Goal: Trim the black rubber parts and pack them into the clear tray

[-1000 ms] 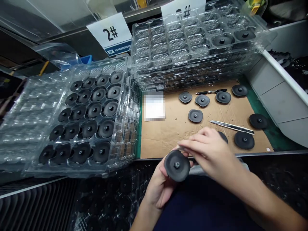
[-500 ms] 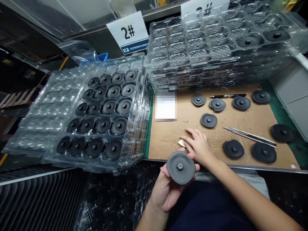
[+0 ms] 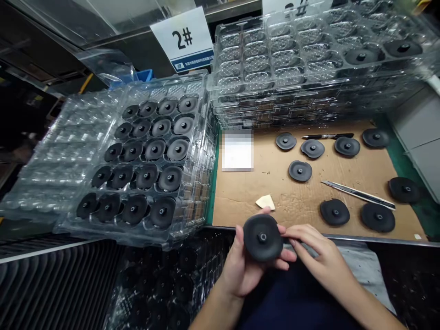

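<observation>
L hand (image 3: 239, 270) cradles black rubber disc (image 3: 271, 243) w/ center stud, palm under it; R hand (image 3: 316, 252) has fingers (image 3: 290, 233) on disc's rim. Just ahead on cardboard sheet (image 3: 240, 195): beige scrap (image 3: 265, 202), more discs (image 3: 300, 170), utility knife (image 3: 359, 195), pen (image 3: 326, 136). To L, clear plastic tray (image 3: 202, 114) holds rows of discs; stacked trays (image 3: 275, 87) behind cardboard, "2#" sign (image 3: 182, 39) above.

the black disc (image 3: 263, 238) hides part of the left hand (image 3: 243, 270), the white sheet (image 3: 237, 151) is pixelated, the top edge cuts the farther sign (image 3: 296, 6).
</observation>
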A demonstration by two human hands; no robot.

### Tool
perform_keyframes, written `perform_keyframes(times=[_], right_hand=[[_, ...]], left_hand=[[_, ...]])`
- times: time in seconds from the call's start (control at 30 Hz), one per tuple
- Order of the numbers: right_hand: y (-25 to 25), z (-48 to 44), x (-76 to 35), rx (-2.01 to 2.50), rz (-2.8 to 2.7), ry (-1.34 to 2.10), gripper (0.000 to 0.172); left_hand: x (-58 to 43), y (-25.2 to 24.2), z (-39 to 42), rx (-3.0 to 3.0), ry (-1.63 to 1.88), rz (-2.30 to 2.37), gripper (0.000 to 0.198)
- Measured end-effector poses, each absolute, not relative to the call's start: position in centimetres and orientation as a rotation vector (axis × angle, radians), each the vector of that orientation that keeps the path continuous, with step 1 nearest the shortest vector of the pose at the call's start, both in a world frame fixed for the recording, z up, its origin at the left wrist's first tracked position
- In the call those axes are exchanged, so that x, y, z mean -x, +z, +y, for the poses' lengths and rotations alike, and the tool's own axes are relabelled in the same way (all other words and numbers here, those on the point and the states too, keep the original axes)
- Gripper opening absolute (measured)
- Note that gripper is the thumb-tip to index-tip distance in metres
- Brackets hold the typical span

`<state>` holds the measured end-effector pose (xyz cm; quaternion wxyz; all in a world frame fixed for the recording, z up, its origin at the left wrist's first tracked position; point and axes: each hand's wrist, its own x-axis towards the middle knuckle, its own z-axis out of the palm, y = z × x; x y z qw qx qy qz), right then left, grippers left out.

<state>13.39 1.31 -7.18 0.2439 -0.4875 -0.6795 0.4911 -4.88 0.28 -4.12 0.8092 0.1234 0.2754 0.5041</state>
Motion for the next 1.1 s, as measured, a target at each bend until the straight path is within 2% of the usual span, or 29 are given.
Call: perform_keyframes(times=[0.07,0.17,0.23,0.37,0.53,0.7,0.77,0.8,0.9,0.93,1.0,1.1], right_hand=[[-7.8,0.9,-13.3,1.383,-1.779,1.344,0.019],[-8.1,0.5,-13.5,1.415,-1.67,1.334,0.017],[-7.9,0.4,-14.0,1.425,-1.605,1.308,0.016],[-6.9,0.4,-15.1,1.441,-1.424,1.284,0.018],[-4.0,0.6,-15.9,1.264,-1.319,1.429,0.022],[-2.1,1.4,-15.7,1.103,-1.553,1.74,0.022],[-2.4,1.7,-15.5,1.09,-1.39,1.885,0.022],[-2.8,1.8,-15.4,1.089,-1.21,1.96,0.024],[-4.0,1.7,-15.2,1.052,-0.575,2.155,0.032],[-4.4,1.5,-15.1,1.042,-0.452,2.178,0.034],[-5.3,1.3,-14.8,1.029,-0.359,2.196,0.036],[-7.3,1.7,-14.5,1.139,-0.693,2.079,0.036]], left_hand=[[4.7,-4.7,-0.1,-0.726,1.185,0.828,0.055],[4.5,-5.6,-0.6,-1.495,1.201,1.127,0.096],[4.3,-5.8,-0.8,-1.727,1.169,1.191,0.111],[4.1,-5.2,-1.0,-1.833,1.152,1.203,0.114],[3.8,-4.6,-1.6,-1.811,1.136,1.228,0.116],[3.6,-4.0,-1.9,-1.646,1.023,1.243,0.105],[3.6,-3.5,-1.8,-1.593,0.911,1.232,0.097],[3.6,-3.2,-1.7,-1.546,0.853,1.231,0.086],[3.9,-2.4,-1.2,-1.335,0.707,1.247,0.035],[4.0,-2.1,-0.9,-1.282,0.678,1.259,0.025],[4.4,-1.7,-0.2,-1.25,0.655,1.289,0.025],[5.2,-0.5,2.2,-1.333,0.721,1.381,0.019]])
